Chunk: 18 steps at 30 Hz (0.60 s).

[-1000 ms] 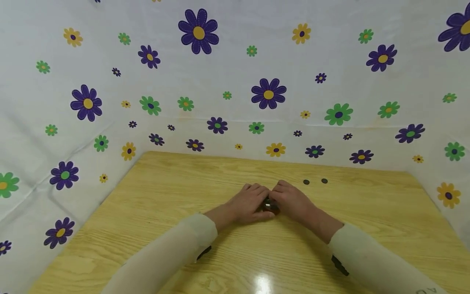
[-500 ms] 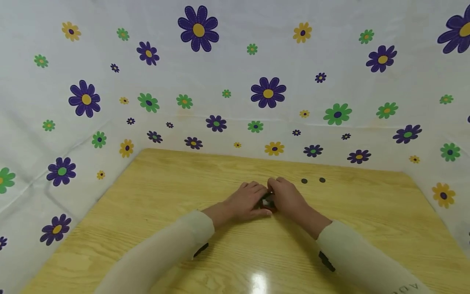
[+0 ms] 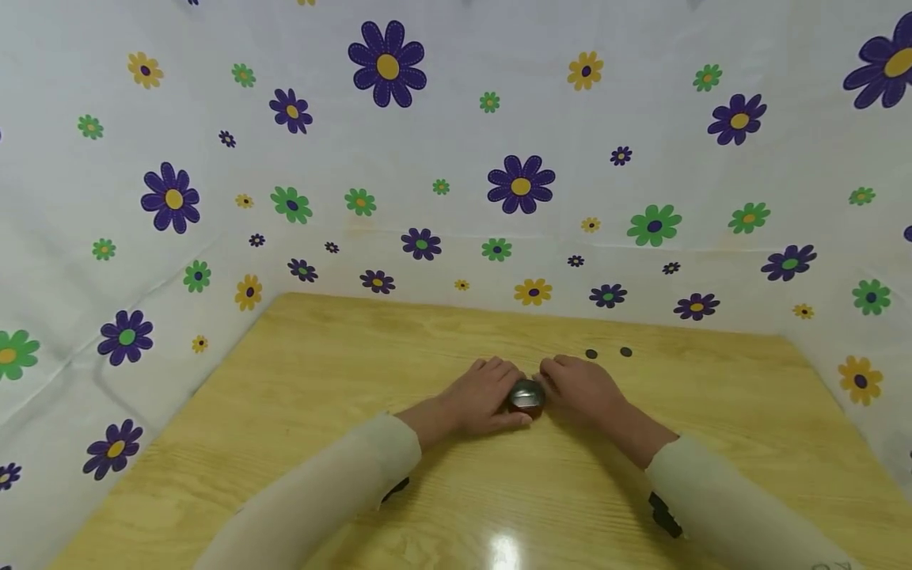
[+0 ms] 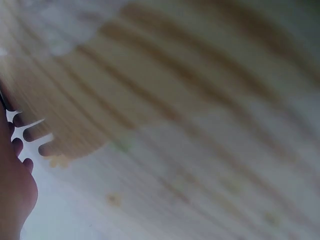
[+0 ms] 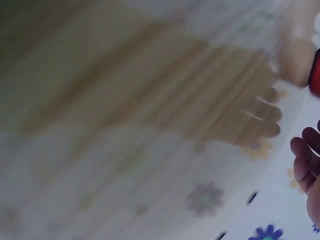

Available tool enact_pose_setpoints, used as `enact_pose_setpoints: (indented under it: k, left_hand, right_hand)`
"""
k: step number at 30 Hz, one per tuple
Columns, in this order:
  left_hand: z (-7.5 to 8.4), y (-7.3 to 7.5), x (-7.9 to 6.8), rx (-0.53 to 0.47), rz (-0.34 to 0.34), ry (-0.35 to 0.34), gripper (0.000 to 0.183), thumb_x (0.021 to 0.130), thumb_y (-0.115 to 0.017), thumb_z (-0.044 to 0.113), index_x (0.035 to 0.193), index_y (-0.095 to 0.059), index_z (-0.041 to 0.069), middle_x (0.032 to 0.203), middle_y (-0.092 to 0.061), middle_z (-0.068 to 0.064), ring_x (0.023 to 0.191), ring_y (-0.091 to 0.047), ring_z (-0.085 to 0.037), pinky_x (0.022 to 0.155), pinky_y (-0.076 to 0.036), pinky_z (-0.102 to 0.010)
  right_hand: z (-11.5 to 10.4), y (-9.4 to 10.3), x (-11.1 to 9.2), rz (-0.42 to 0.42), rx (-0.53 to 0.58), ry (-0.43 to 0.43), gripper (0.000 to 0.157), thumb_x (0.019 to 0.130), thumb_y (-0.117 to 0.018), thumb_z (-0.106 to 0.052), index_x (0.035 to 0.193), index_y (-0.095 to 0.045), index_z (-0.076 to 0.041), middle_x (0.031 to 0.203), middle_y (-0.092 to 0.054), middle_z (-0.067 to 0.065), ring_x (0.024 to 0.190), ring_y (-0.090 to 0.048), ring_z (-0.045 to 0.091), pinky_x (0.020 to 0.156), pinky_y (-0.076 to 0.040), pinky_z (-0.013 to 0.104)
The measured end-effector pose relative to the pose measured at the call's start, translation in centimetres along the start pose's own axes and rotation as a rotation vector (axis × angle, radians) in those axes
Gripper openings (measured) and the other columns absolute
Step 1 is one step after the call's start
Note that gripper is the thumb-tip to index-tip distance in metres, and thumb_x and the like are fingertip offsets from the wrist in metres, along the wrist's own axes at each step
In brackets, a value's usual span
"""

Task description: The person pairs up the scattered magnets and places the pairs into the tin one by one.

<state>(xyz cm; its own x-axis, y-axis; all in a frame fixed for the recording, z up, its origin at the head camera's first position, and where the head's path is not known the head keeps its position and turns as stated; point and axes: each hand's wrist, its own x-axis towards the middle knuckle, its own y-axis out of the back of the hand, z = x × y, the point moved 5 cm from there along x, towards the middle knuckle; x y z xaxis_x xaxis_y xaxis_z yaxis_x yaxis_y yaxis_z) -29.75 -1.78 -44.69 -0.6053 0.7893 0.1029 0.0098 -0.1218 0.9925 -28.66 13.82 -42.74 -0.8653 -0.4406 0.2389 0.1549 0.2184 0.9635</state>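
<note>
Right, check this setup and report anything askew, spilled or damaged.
No spill shows on the table. The flowered cloth looks slightly off: a diagonal crease crosses its left side, so it doesn't hang smooth. No damage shows on the shiny round object in the left hand, though it's partly hidden.

In the head view the left grip (image 3: pixel 484 396) hid the left side of the round thing (image 3: pixel 526 397); two dark discs (image 3: pixel 591 354), right of centre, were too small to identify. The right wrist view's right edge cut off the right grip (image 5: pixel 306 171), and the desk (image 5: pixel 150 75) looked blurred.
</note>
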Motion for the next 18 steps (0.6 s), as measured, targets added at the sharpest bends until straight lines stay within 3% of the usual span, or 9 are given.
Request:
enact_pose_setpoints:
  k: [3,7,13,18]
  left_hand:
    - [-0.4,-0.2,0.2,0.010,0.001,0.004,0.065,0.097,-0.045,0.066,0.134,-0.050,0.013,0.127,-0.055,0.000,0.115,-0.049,-0.016,0.098,-0.040,-0.039]
    - [-1.1,-0.6,0.0,0.029,-0.009,0.034,0.064,0.097,-0.043,0.065,0.134,-0.050,0.014,0.126,-0.056,0.000,0.114,-0.049,-0.016,0.099,-0.040,-0.039]
    - [-1.9,-0.3,-0.2,0.045,0.017,0.078,0.061,0.098,-0.044,0.063,0.132,-0.051,0.013,0.126,-0.056,-0.002,0.114,-0.050,-0.019,0.099,-0.039,-0.041]
    - [-2.1,0.0,-0.1,-0.001,0.028,0.149,0.070,0.097,-0.040,0.067,0.140,-0.049,0.012,0.133,-0.054,-0.004,0.122,-0.049,-0.023,0.103,-0.037,-0.044]
  right_hand:
    - [1.0,0.2,-0.7,0.031,-0.111,0.066,0.017,0.102,-0.058,-0.026,0.090,-0.059,-0.013,0.075,-0.052,-0.002,0.065,-0.050,0.014,0.062,-0.047,0.033]
    - [2.5,0.4,-1.8,0.037,-0.160,0.101,0.020,0.101,-0.059,-0.027,0.088,-0.058,-0.011,0.076,-0.051,0.000,0.068,-0.051,0.017,0.064,-0.047,0.036]
    - [5.1,0.7,-3.1,0.010,-0.181,0.066,0.020,0.101,-0.057,-0.028,0.091,-0.059,-0.011,0.082,-0.056,0.002,0.075,-0.056,0.020,0.071,-0.050,0.040]
    - [7.4,1.2,-4.2,-0.020,-0.159,0.030,0.021,0.101,-0.056,-0.028,0.095,-0.061,-0.008,0.086,-0.057,0.004,0.076,-0.054,0.021,0.073,-0.050,0.042]
